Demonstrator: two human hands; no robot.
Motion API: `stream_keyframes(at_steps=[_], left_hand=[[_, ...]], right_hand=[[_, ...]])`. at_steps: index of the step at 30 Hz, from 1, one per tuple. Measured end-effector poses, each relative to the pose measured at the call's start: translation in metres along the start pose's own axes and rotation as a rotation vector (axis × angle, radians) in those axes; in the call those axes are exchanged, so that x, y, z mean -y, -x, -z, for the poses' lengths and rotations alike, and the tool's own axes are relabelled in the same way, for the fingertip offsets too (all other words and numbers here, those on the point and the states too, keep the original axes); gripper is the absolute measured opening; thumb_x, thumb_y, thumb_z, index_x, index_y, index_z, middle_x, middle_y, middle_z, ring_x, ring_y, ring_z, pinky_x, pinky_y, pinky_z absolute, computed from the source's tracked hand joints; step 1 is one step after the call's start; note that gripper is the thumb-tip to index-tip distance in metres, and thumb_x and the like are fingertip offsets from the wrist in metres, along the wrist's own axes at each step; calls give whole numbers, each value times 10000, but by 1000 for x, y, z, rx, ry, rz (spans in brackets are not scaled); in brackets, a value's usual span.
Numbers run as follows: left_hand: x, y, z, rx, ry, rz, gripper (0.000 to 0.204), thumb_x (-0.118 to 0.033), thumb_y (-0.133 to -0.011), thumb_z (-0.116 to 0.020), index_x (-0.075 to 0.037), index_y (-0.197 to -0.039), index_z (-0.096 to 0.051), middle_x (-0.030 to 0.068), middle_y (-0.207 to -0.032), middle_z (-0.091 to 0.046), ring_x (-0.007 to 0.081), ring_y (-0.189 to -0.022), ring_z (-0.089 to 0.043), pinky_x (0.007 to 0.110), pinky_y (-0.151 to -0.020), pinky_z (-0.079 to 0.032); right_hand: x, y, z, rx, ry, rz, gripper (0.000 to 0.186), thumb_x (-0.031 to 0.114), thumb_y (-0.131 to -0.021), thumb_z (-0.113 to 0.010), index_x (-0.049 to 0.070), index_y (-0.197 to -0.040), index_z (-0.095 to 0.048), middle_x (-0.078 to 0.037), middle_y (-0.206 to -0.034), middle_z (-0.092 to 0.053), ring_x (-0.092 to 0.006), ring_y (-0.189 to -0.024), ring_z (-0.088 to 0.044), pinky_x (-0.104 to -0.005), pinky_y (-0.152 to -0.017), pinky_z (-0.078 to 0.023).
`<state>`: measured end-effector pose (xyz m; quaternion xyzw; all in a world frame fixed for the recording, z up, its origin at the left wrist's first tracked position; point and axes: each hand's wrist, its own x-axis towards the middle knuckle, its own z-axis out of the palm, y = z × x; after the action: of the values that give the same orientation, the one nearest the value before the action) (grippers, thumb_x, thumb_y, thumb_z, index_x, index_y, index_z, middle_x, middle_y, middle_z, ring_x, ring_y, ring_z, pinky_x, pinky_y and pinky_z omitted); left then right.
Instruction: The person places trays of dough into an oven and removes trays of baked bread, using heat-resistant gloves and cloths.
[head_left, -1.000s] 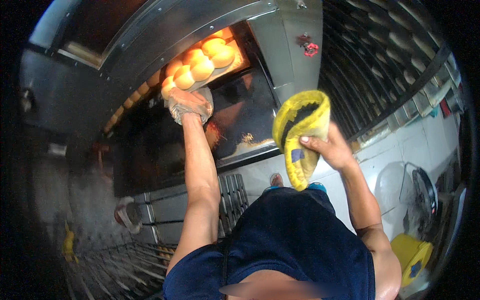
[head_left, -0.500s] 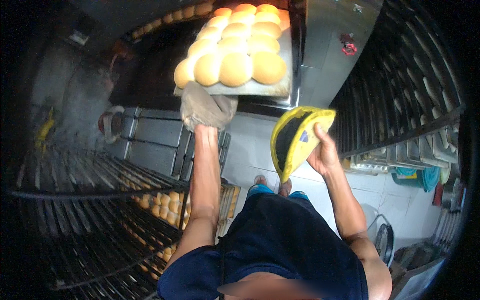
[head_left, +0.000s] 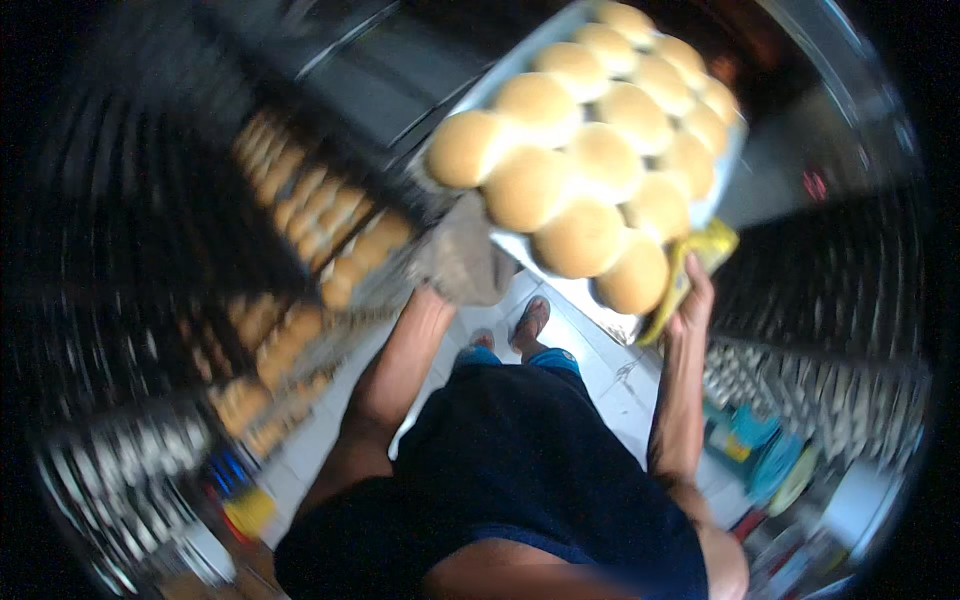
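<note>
A metal baking tray (head_left: 512, 68) covered with rows of round golden buns (head_left: 600, 160) is held up in front of me, turned at a slant. My left hand, covered by a grey-brown cloth mitt (head_left: 462, 250), grips the tray's near left edge; its fingers are hidden inside the cloth. At the near right edge, my right hand (head_left: 692, 300) is closed round a yellow pot holder (head_left: 712, 243) that is folded over the tray's rim. The buns are smeared a little by motion.
To the left stands a dark rack with trays of baked buns (head_left: 320, 210). Another dark rack (head_left: 820, 290) is on the right, close to the tray. Teal items (head_left: 765, 450) stand below it. A red valve handle (head_left: 815, 185) shows at the upper right. White tiles (head_left: 610, 385) cover the floor.
The tray has come away from the oven and swung round toward the left rack. My right hand has brought the yellow pot holder onto the tray's edge. My body and view have turned left.
</note>
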<state>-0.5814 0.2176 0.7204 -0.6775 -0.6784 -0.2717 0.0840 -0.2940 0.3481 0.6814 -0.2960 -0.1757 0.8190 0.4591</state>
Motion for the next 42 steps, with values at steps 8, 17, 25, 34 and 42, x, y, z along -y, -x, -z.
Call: stream_keyframes(at_steps=[8, 17, 25, 34, 42], left_hand=[[-36, 157, 71, 257, 63, 332, 458, -226, -731, -590, 80, -1041, -447, 215, -860, -554, 342, -868, -572, 405, -812, -437], [-184, 374, 63, 83, 98, 673, 570, -221, -767, -619, -31, -1267, -422, 128, -1067, -580, 253, -1037, -562, 303, -884, -457], [-285, 562, 100, 3, 99, 1036, 490, -252, -745, -629, -51, -1167, -485, 133, -1057, -589, 272, -1023, -568, 330, -874, -462], [-339, 849, 164, -99, -148, 1599, 407, -288, -721, -640, -72, -1055, -556, 138, -1046, -598, 292, -1007, -575, 360, -862, -468], [-257, 1147, 199, -20, -77, 1910, 345, -320, -699, -651, -91, -955, -620, 144, -1037, -607, 310, -993, -581, 387, -851, -473]], right_hand=[[-39, 73, 43, 185, 179, -277, 402, 185, -846, -629, 38, -1209, -540, -137, -1183, -592, -292, -1129, -545, -503, -1005, -404], [-70, 166, 117, 314, 542, -615, 527, 275, -865, -615, 15, -1287, -436, -129, -1223, -547, -301, -1111, -543, -480, -965, -438], [-204, 274, 124, 492, 667, -831, 405, 145, -826, -643, 25, -1190, -511, -89, -1101, -598, -243, -1016, -587, -400, -907, -476], [-497, 447, 108, 771, 867, -1263, 381, 101, -804, -658, 13, -1153, -532, -99, -1022, -627, -231, -938, -617, -370, -854, -506], [-822, 620, 94, 885, 994, -1422, 389, 98, -821, -654, 0, -1175, -526, -102, -1066, -624, -214, -949, -622, -343, -826, -510]])
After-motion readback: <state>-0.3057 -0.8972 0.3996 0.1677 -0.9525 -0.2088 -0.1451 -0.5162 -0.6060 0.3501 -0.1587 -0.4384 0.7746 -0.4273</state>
